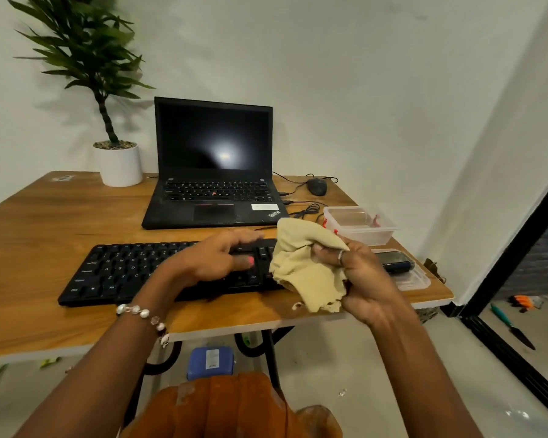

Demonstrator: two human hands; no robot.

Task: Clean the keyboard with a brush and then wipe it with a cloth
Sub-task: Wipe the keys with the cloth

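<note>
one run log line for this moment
stage: wiping | right hand: grips cloth | left hand: rests on keyboard

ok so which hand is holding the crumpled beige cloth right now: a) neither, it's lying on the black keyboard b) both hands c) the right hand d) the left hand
c: the right hand grips the crumpled beige cloth, while the left hand rests with straight fingers on the black keyboard.

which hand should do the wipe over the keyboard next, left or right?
Right. The right hand already grips the cloth just above the right end of the keyboard. The left hand rests open on the keys, holding nothing, so it probably suits steadying.
</note>
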